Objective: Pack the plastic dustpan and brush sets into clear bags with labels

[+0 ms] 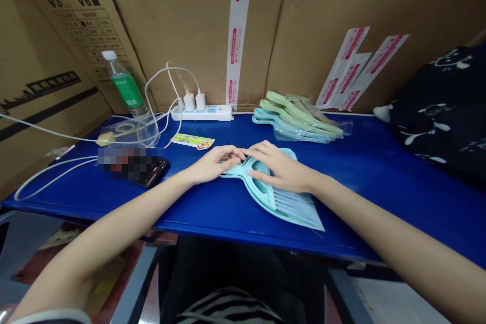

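Note:
A light-blue hand brush (294,204) with pale bristles lies on a matching dustpan (261,204), the two nested flat on the blue table. Around the handle end at their left, my left hand (212,163) is closed, thumb and fingers curled on it. My right hand (284,169) rests across the top of the brush with its fingers stretched out and its thumb apart. Its fingertips come close to those of my left hand. Part of the brush head and the far side of the dustpan are hidden under my right hand.
Behind lie bagged green and blue brush sets (299,119). A power strip (212,113) with white cables, a bottle (127,86), a label card (193,140) and a phone (152,172) are at left. Cardboard (190,30) walls the back; a dark patterned bag (440,111) sits right.

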Demonstrator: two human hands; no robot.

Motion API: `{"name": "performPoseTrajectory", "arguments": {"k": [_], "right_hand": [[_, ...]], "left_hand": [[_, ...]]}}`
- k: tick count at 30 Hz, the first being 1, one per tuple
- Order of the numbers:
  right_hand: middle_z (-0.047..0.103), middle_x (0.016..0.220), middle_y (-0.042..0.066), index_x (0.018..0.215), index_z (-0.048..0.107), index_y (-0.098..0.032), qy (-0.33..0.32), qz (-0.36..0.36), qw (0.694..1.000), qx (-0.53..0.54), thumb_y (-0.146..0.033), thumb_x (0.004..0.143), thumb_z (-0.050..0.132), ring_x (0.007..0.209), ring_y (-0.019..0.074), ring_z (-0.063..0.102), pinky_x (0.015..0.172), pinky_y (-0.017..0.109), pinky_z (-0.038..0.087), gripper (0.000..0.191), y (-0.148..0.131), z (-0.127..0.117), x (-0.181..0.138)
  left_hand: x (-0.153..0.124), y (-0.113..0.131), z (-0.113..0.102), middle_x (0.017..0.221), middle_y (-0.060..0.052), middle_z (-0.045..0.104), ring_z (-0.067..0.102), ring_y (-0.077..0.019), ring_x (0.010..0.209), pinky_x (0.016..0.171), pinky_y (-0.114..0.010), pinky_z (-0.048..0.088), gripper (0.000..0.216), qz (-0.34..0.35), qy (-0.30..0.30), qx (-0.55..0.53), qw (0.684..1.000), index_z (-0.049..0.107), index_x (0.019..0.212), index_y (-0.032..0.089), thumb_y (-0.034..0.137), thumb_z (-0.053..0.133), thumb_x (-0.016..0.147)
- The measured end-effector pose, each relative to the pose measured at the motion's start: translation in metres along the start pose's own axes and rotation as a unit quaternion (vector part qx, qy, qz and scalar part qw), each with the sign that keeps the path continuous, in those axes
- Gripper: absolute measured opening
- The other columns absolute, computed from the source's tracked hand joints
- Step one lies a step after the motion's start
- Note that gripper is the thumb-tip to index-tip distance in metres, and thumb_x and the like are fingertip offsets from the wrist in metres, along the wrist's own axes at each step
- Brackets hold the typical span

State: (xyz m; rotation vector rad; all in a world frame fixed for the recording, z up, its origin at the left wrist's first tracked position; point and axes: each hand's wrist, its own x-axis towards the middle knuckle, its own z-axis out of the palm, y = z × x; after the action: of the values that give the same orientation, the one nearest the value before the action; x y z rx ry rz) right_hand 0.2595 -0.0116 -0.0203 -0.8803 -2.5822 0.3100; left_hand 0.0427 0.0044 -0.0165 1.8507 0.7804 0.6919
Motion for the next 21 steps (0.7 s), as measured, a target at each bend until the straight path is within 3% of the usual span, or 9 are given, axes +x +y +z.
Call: {"name": "performPoseTrajectory", "arguments": {"k": [7,21], "right_hand": [[0.056,0.102,0.014,0.138,0.050,-0.015,-0.005,0.010,1.000,0.018,-0.057,0.094,0.036,0.096,0.0286,0.047,0.088,0.051,0.042,0.062,0.000,0.000,0.001],[0.058,0.096,0.011,0.124,0.061,-0.020,0.013,0.026,0.997,0.068,-0.057,0.092,0.041,0.092,0.0278,0.047,0.086,0.048,0.041,0.053,0.000,0.004,0.003]], "left_hand": [[-0.003,0.015,-0.006,0.062,0.007,0.052,0.047,-0.0053,0.042,0.043,-0.017,0.031,0.019,-0.151,-0.080,0.029,0.985,0.055,0.084,0.016,0.028,0.045,0.094],[-0.004,0.014,-0.007,0.060,0.008,0.054,0.050,-0.0032,0.039,0.040,-0.014,0.034,0.010,-0.144,-0.085,0.006,0.986,0.058,0.090,0.014,0.018,0.049,0.093]]}}
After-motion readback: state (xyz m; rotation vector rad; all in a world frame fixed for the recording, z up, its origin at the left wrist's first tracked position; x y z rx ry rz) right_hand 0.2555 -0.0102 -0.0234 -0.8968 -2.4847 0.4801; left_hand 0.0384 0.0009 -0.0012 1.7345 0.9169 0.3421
